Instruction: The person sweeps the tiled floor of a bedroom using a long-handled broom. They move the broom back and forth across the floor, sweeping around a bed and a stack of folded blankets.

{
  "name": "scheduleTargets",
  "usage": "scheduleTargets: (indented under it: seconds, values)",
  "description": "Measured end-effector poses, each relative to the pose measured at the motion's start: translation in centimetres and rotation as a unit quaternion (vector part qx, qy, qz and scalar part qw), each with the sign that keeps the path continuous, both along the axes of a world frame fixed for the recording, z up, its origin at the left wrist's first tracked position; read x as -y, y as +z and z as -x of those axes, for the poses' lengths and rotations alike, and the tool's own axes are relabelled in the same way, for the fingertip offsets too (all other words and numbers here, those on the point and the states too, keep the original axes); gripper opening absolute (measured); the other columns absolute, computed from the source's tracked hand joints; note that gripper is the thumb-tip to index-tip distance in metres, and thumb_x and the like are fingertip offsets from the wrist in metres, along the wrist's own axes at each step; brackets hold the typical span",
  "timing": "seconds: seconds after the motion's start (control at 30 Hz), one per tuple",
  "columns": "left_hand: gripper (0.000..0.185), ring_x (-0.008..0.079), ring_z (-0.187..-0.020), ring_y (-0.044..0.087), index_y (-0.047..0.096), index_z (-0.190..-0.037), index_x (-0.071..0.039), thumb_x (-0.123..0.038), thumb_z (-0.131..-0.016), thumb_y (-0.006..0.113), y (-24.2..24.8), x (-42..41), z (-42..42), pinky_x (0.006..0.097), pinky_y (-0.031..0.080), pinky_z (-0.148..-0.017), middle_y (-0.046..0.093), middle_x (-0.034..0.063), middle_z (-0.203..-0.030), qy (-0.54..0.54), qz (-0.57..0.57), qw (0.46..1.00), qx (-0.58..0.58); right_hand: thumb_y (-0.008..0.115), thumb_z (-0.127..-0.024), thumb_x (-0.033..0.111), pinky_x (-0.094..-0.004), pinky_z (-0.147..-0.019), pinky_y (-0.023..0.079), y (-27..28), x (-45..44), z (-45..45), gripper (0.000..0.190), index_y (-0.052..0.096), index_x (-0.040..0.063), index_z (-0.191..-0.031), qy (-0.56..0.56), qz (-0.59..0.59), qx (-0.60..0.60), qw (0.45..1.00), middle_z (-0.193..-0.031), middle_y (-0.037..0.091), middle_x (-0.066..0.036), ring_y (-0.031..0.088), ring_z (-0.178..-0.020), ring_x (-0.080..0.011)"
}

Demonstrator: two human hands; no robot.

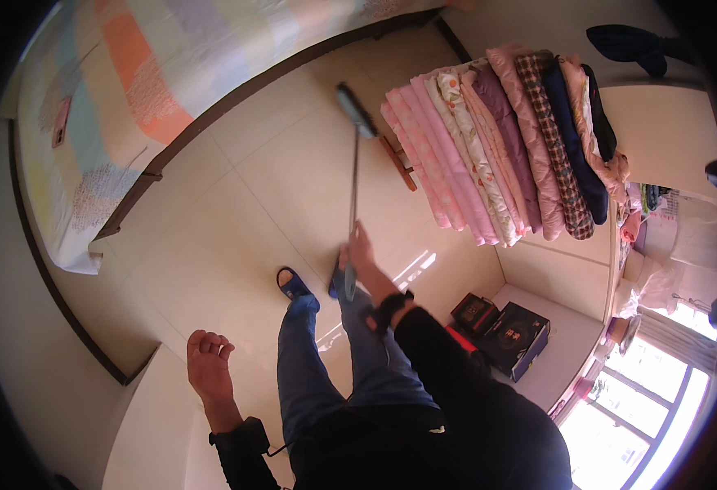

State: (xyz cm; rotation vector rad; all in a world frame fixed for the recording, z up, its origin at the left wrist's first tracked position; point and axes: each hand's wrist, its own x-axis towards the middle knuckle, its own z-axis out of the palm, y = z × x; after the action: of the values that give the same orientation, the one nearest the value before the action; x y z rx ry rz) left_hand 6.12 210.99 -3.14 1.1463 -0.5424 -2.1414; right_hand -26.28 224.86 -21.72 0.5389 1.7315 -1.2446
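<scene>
My right hand is closed around the handle of a broom. The grip end of that handle points back toward my right leg. Beyond it, the grey-blue broom head is on or just above the tiled floor, between the bed and a tall stack of folded quilts. Off to the left, my left hand hangs with its palm turned up and its fingers loosely curled, holding nothing. Both wrists wear black straps.
A bed with a patchwork sheet runs along the top left; a phone lies on it. A wooden stand shows beneath the quilts. Boxes sit on a low white surface at the right, near a bright window.
</scene>
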Motion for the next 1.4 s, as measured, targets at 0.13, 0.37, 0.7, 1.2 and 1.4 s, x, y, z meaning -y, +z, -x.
scheduleTargets:
  seconds: [0.13, 0.37, 0.7, 1.2, 1.4]
  values:
    - [0.039, 0.0219, -0.092, 0.052, 0.046, -0.117, -0.005, -0.029, -0.087, 0.051, -1.9, 1.6, 2.8, 0.0358, 0.044, -0.081, 0.055, 0.0081, -0.096, 0.013, -0.018, 1.000, -0.004, 0.043, -0.090, 0.053, -0.0316, -0.040, 0.040, -0.6, 3.1, 2.3, 0.039, 0.044, 0.014, -0.088, -0.199, 0.104, 0.132, 0.965, -0.060, 0.045, -0.006, 0.043, -0.044, -0.0161]
    - [0.038, 0.0205, -0.094, 0.052, 0.046, -0.119, -0.007, -0.029, -0.088, 0.048, -2.1, 4.4, 11.2, 0.0340, 0.043, -0.081, 0.056, 0.0066, -0.100, -0.006, 0.010, 0.999, 0.040, 0.044, -0.094, 0.034, -0.0286, -0.042, 0.039, 8.3, 2.3, -12.7, 0.039, 0.037, 0.029, -0.132, -0.071, 0.052, 0.333, 0.939, -0.068, 0.046, -0.003, 0.042, -0.046, -0.0104]
    - [0.068, 0.0271, -0.137, 0.017, 0.013, -0.146, -0.017, -0.046, -0.092, 0.042, -2.5, 8.4, 25.7, 0.0450, 0.023, -0.107, 0.016, 0.0083, -0.150, -0.122, 0.270, 0.907, 0.299, 0.044, -0.096, 0.025, -0.0223, -0.046, 0.035, 14.3, 5.5, 5.4, 0.029, 0.039, 0.029, -0.125, -0.155, 0.236, 0.474, 0.834, -0.070, 0.042, 0.004, 0.038, -0.050, -0.0031]
    - [0.074, 0.0257, -0.139, 0.012, 0.017, -0.145, -0.015, -0.028, -0.086, 0.059, -9.7, 28.3, 43.3, 0.0424, 0.015, -0.110, 0.015, 0.0092, -0.151, -0.193, 0.290, 0.895, 0.278, 0.048, -0.095, 0.031, -0.0234, -0.048, 0.034, 14.9, 15.6, 25.3, 0.029, 0.043, 0.013, -0.073, -0.356, 0.471, 0.350, 0.727, -0.064, 0.039, 0.005, 0.041, -0.050, -0.0056]
    - [0.085, 0.0284, -0.136, 0.021, 0.025, -0.141, -0.001, -0.027, -0.075, 0.072, -17.8, 39.6, 48.4, 0.0387, 0.019, -0.110, 0.023, 0.0174, -0.146, -0.211, 0.351, 0.813, 0.414, 0.051, -0.093, 0.030, -0.0234, -0.042, 0.034, 11.0, 20.3, 33.4, 0.019, 0.044, 0.017, -0.081, -0.327, 0.381, 0.175, 0.847, -0.065, 0.039, 0.006, 0.040, -0.047, -0.0036]
